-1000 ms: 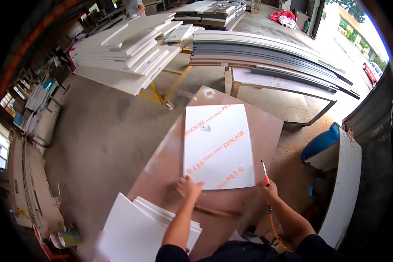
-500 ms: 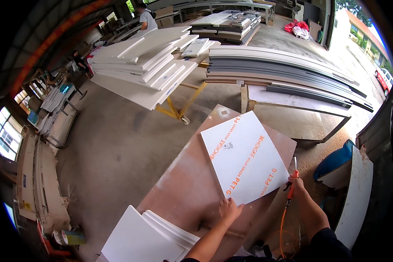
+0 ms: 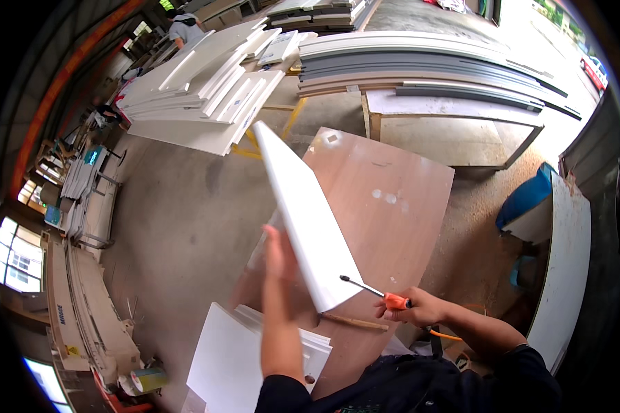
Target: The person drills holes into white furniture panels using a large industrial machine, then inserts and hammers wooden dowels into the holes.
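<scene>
Down at the lower left, a greenish tub (image 3: 148,379), inside turned out of sight; over at the right, just beside an upright pale board (image 3: 565,268), a blue container (image 3: 523,199), inside hidden too. In front of the body, over the brown tabletop (image 3: 399,199), a white panel (image 3: 313,224), up on a steep tilt, plain face turned toward the right and thick edge toward the left hand (image 3: 280,255). Running lengthwise from a far corner at the upper left to the near end at the lower right, close to a wooden stick (image 3: 355,322) on the tabletop. Hands well apart from one another. Gripping an orange air gun (image 3: 397,301) in the right hand (image 3: 424,308), fingers wrapped around the body; pointing the thin, dark-tipped nozzle leftward and slightly away, tip in front of the panel's near end, with an orange hose (image 3: 444,334) below the wrist. Holding the left hand upright just beside the panel's edge; too blurred to tell whether touching or gripping. Beneath the left forearm, a stack of white boards (image 3: 220,351) at the tabletop's near corner. Farther off, pale sheets (image 3: 207,76) piled on a yellow-framed trolley (image 3: 298,115), and long strips (image 3: 434,72) layered across a bench (image 3: 420,103).
</scene>
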The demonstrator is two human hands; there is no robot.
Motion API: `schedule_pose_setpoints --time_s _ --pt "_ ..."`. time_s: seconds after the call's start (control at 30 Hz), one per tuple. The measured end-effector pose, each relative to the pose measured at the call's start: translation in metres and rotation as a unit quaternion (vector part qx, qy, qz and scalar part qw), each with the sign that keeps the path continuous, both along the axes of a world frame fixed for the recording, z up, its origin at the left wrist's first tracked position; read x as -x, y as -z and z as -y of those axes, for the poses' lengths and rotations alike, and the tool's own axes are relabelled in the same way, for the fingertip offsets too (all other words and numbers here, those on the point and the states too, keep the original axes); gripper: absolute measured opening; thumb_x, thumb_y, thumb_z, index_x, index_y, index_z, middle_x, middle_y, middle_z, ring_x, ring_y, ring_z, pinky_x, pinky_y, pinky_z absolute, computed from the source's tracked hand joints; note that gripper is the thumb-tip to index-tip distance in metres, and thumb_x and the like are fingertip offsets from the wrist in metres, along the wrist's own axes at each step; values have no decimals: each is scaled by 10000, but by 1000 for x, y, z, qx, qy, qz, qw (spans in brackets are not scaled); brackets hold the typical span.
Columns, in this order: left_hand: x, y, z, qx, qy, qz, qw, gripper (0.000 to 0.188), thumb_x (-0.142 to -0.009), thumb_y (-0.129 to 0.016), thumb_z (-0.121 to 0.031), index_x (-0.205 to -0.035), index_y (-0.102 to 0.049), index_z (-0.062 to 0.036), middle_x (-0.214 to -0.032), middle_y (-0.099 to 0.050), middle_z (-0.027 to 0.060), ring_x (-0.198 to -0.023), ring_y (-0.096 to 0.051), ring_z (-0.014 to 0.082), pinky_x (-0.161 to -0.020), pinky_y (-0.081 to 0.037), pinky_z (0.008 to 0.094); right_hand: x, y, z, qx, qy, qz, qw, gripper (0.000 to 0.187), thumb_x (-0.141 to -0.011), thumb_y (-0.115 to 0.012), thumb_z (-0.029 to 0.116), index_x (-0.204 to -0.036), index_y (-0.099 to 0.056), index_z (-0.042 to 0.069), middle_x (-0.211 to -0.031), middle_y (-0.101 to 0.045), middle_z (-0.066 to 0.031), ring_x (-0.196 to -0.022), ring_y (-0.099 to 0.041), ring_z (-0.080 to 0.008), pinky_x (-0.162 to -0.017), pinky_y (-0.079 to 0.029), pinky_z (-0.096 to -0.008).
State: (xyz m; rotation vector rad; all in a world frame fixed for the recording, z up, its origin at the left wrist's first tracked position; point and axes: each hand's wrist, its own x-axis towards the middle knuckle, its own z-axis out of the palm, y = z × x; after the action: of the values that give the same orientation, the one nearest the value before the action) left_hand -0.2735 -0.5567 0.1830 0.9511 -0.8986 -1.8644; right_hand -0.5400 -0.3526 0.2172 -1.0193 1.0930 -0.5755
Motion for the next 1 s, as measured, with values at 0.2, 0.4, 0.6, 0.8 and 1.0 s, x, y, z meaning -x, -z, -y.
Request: schedule_pose_setpoints --time_s 0.2,0.4,0.6,0.8,1.0 --pt "-103 -16 35 -70 -11 144 987 489 -769 -658 -156 -1148 -540 129 -1044 -630 194 -927 -634 297 -845 -517 388 13 67 -75 -63 119 -73 988 245 -840 -676 211 -983 -651 14 -787 -640 -56 -731 -571 -100 -696 -471 -269" --pt "-74 0 7 18 -88 152 984 386 -670 -574 -21 -1031 -555 115 -906 -631 165 -766 -652 290 -734 -562 355 27 81 -136 -99 213 -137 962 224 -838 -650 197 -767 -579 -3 -641 -510 -6 -582 -467 -86 -546 -407 -284" --pt "-38 -13 -60 70 16 129 989 490 -647 -597 -30 -1119 -544 91 -975 -640 141 -852 -650 247 -771 -549 339 53 94 -182 -93 354 -92 926 170 -838 -614 158 -746 -586 18 -614 -554 -39 -552 -527 -113 -520 -433 -284" --pt "23 -89 -137 89 235 46 967 548 -672 -647 -129 -1167 -534 78 -1012 -640 123 -859 -628 201 -757 -520 323 60 93 -215 3 561 29 827 242 -920 -540 208 -1044 -599 8 -842 -650 -84 -706 -624 -159 -595 -481 -278" --pt "121 -123 -242 49 400 12 915 541 -682 -618 -151 -1181 -531 38 -982 -635 116 -820 -623 206 -712 -512 317 79 80 -356 246 583 319 706 358 -926 -586 247 -1207 -511 39 -927 -609 -24 -829 -611 -117 -732 -512 -278"
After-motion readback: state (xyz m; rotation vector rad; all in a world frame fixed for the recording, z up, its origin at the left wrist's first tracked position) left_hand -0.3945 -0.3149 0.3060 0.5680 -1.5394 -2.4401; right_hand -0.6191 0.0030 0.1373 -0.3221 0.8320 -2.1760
